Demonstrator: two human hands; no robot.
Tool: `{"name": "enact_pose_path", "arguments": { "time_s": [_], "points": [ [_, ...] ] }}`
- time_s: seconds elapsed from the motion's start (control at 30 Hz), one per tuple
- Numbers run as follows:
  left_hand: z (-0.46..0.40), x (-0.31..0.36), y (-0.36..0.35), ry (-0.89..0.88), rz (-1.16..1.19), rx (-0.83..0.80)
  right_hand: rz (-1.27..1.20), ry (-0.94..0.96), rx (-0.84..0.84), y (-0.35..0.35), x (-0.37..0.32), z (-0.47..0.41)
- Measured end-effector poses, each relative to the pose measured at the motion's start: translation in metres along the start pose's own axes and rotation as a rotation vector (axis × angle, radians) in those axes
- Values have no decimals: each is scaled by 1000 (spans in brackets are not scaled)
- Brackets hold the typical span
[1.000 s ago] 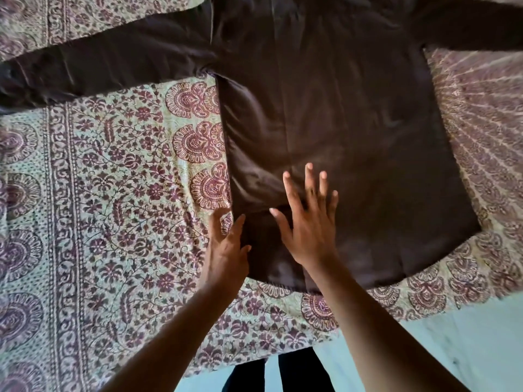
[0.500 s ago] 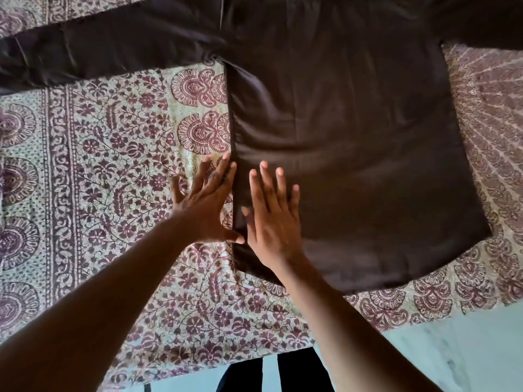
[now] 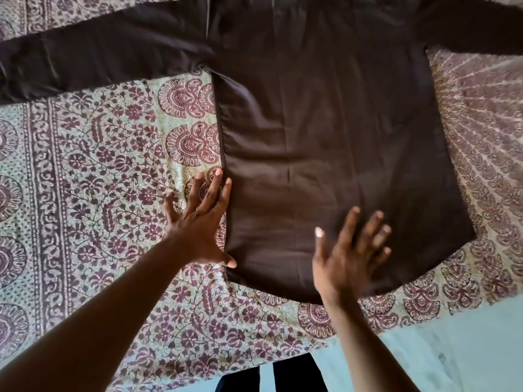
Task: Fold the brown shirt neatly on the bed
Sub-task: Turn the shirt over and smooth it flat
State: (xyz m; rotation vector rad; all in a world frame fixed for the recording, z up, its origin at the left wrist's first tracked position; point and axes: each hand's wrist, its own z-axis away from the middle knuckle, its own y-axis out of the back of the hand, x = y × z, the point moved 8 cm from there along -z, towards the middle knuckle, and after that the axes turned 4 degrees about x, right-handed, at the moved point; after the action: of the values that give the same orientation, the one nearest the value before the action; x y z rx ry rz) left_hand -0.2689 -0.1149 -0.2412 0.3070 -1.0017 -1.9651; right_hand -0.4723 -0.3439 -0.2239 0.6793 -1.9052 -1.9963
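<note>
Left hand (image 3: 199, 224) is flat with the fingers spread out, sitting right along the left edge of the brown shirt (image 3: 325, 154); the thumb tip touches the cloth near the bottom corner and the longer fingertips line up against the side seam, while the palm mostly rests on the bedsheet (image 3: 93, 193) just beside it. Right hand (image 3: 348, 258) is also spread wide, fingers straight, over the lower part of the shirt close to the hem. It's a bit blurred, so I can't tell if it's actually pressing down or just above the fabric. Neither hand is pinching or gripping anything. The shirt itself lies flat on the bed, body in the middle, hem toward the person, with both long sleeves stretched out sideways at the top, one running off to the left and one off to the right. Left side of the body looks like it has a narrow strip tucked under or doubled along the edge. Under it all is a floral printed sheet in maroon and cream, and past the near edge there's pale bluish floor (image 3: 467, 349) and dark trouser legs (image 3: 283, 377). No boxes or baskets in view.
</note>
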Motion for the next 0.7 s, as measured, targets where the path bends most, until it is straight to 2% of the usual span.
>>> {"name": "enact_pose_path", "arguments": {
  "time_s": [0.1, 0.17, 0.27, 0.43, 0.5, 0.57, 0.7],
  "points": [
    [0, 0, -2, -4, -22, -3, -57, 457, -87, -15, -116, 15],
    [0, 1, -1, -8, -29, -12, -80, 619, -161, -28, -155, 32],
    [2, 3, 2, -7, -83, -17, -25, 555, -170, -31, -113, 40],
    [7, 22, 9, -27, -170, 14, 93, 178, -197, 0, 60, 32],
    [7, 30, 7, -34, -168, 5, 70, 8, -205, 10, 91, 22],
    [7, 31, 5, -7, -152, 8, 49, 39, -153, 18, 68, 8],
    [7, 23, -5, 35, -53, 5, -111, 523, -108, 3, -86, 3]
  ]
}}
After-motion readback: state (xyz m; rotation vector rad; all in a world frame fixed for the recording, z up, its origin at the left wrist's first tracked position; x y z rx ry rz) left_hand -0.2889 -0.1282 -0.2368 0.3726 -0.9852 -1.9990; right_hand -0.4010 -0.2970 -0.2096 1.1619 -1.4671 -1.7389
